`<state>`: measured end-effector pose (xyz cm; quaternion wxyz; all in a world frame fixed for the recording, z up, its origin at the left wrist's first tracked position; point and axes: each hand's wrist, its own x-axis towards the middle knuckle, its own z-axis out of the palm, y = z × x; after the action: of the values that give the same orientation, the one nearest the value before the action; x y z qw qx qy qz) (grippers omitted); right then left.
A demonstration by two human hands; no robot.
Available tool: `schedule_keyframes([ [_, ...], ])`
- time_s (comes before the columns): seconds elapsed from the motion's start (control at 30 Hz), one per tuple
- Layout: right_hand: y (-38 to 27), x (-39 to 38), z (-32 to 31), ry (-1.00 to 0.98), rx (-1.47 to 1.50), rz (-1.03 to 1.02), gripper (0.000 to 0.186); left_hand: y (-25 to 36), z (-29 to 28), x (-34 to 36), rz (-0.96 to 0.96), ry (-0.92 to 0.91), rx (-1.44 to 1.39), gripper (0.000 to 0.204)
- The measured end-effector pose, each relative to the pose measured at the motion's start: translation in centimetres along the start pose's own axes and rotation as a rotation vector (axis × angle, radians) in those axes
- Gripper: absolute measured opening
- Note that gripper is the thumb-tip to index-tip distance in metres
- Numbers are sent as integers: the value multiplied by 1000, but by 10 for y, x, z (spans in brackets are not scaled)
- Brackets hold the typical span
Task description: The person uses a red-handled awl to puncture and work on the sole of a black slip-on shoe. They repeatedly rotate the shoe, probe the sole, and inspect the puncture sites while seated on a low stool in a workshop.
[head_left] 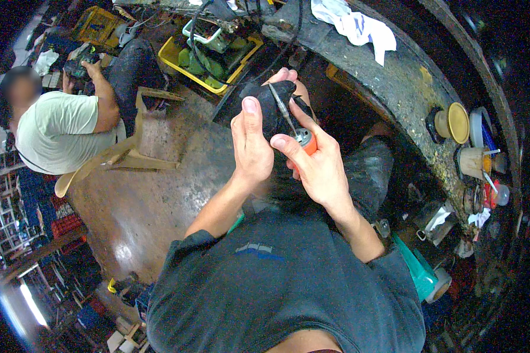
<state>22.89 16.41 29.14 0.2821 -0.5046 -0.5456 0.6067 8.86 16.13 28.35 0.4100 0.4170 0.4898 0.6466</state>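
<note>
My left hand (254, 147) has its thumb raised, and its fingers curl behind a black, soft-looking piece (270, 113) whose kind I cannot make out. My right hand (321, 167) is wrapped round an orange-bodied hand tool (310, 143) with a grey metal top. A long, tapered metal spike (283, 108) runs from that top up across the black piece. Bare skin shows just beyond the piece; whether it is fingers or a foot is unclear. The black piece lies between my hands, above my dark-clothed lap.
A yellow crate (211, 88) holding green items and a pale tub stands ahead. A dark, stained workbench (415, 97) curves along the right, with a white cloth (359, 26) and several containers. At left, another person (68, 126) sits on a tan chair (129, 156), handling something dark.
</note>
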Motion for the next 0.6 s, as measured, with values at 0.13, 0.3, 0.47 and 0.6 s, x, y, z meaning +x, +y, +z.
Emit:
schedule_keyframes([
  [0.13,1,1,0,-4,-19,-5,90,1,0,-1,13,-11,15,85],
  [0.3,1,-1,-1,-15,-90,9,92,4,-2,0,5,-20,13,85],
  [0.47,-1,-1,-7,-49,-132,18,93,2,-1,1,-35,-20,-52,96],
  [0.6,-1,-2,-10,-46,-123,-6,94,-2,-2,4,-79,-56,-115,113],
])
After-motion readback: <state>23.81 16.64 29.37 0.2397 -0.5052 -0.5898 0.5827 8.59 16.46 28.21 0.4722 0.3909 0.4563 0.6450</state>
